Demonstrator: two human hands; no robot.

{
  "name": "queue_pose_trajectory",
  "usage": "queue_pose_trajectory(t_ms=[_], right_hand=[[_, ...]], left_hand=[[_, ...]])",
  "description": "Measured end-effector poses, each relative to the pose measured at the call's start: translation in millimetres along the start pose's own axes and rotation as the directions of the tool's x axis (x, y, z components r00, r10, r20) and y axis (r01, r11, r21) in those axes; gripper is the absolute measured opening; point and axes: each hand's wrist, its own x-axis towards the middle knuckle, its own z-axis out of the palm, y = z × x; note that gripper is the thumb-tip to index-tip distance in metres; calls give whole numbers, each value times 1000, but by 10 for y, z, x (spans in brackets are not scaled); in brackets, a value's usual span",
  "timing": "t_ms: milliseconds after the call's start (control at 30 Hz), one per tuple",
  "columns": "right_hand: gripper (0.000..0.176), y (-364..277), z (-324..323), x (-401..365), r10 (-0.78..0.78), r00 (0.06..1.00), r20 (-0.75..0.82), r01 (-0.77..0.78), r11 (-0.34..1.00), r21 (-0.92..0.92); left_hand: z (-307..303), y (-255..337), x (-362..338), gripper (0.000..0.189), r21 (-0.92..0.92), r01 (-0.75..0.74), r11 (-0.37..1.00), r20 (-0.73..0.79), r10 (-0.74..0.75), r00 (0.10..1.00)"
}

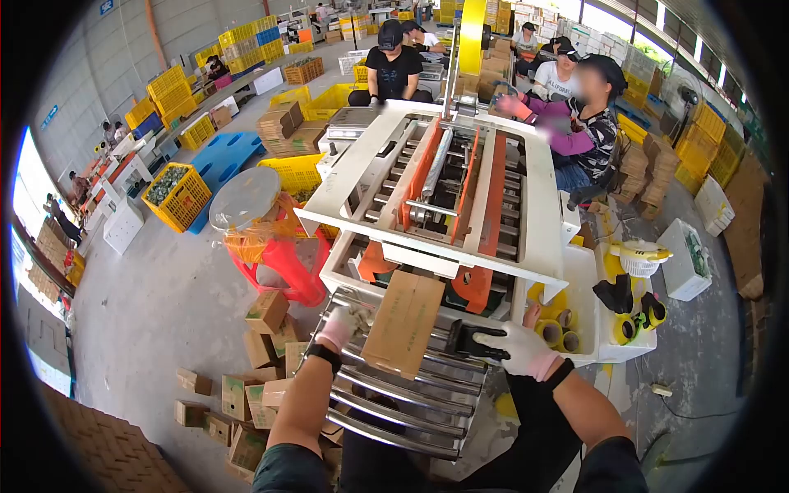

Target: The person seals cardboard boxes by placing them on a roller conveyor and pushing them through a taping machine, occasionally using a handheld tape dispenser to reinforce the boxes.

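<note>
A closed brown cardboard box (404,323) lies on the metal rollers (403,416) at the front end of the white taping machine (518,181). Left of the box is my left hand (339,327), in a white and pink glove, near the roller frame's edge; its fingers are blurred. My right hand (526,349), gloved as well, is closed around a black handheld tool (477,340) just right of the box.
Loose cardboard boxes (251,403) are piled on the floor at the lower left. A red stool (288,267) stands beside the machine. Tape rolls (559,329) lie in a white bin on the right. One co-worker (575,123) sits at the machine's right, another (393,70) behind it.
</note>
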Motion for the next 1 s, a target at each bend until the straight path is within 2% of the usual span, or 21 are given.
queue_pose_trajectory(t_ms=[33,67,100,167,233,267,300,367,400,433,500,533,567,633,667,700,767,800,900,1000], right_hand=[[69,-36,123,78,31,998,45,-30,999,-19],[71,-72,244,161,62,994,90,-59,997,-41],[72,-205,244,193,161,972,169,-153,986,-59],[75,-325,221,134,165,951,263,-135,982,-129],[74,-401,446,-76,30,987,156,-19,997,-70],[74,-563,449,-163,-3,993,120,7,999,-37],[75,-793,404,-239,-38,996,82,38,999,-4],[76,-1121,408,-372,151,911,384,-117,987,-112],[76,-1254,405,-440,113,927,358,-97,993,-64],[81,-1388,382,-489,97,927,362,-47,988,-146],[81,-1472,431,-617,79,931,355,-50,995,-89],[81,-1470,500,-677,66,940,336,-40,996,-85],[81,-1450,601,-737,52,946,320,-28,997,-78],[81,-1445,659,-766,51,949,311,-24,996,-90],[81,-1461,665,-774,67,946,318,-35,994,-106],[81,-1492,650,-766,83,943,324,-45,991,-122],[77,-1540,542,-639,123,895,429,-109,992,-56],[75,-1578,492,-597,139,864,484,-146,989,-24],[73,-1423,540,-530,138,833,536,-235,965,115],[68,-1430,519,-571,127,848,515,-219,968,123]], left_hand=[[275,-121,-56,15,51,-60,997,14,59,998],[347,-257,-64,19,-191,0,982,-21,-4,1000],[414,-406,-95,24,-424,62,903,-24,-80,997],[262,-633,-170,39,-232,90,969,125,-62,990],[196,-799,-436,55,-103,66,992,4,-66,998],[163,-662,-664,57,147,38,988,-15,-36,999],[125,-503,-900,59,388,14,922,-35,-1,999],[33,-530,-1152,58,612,68,788,-4,-83,997],[7,-545,-1229,54,667,134,733,-7,-174,985],[-10,-551,-1293,52,664,147,733,-41,-160,986],[-5,-291,-1552,49,655,170,737,-107,-133,985],[24,-64,-1707,50,549,192,813,-227,-76,971],[86,202,-1836,59,233,279,932,-251,-219,943],[240,520,-2164,76,531,69,845,-149,13,989],[438,823,-2344,95,607,138,783,-79,-114,990],[506,794,-2366,105,621,128,773,-101,-83,991],[579,676,-2358,125,655,109,747,-136,-24,990],[601,772,-2330,137,638,197,744,-142,-137,980],[670,854,-2307,134,712,223,666,-184,-130,974],[708,890,-2322,133,800,175,574,-166,-68,984]])
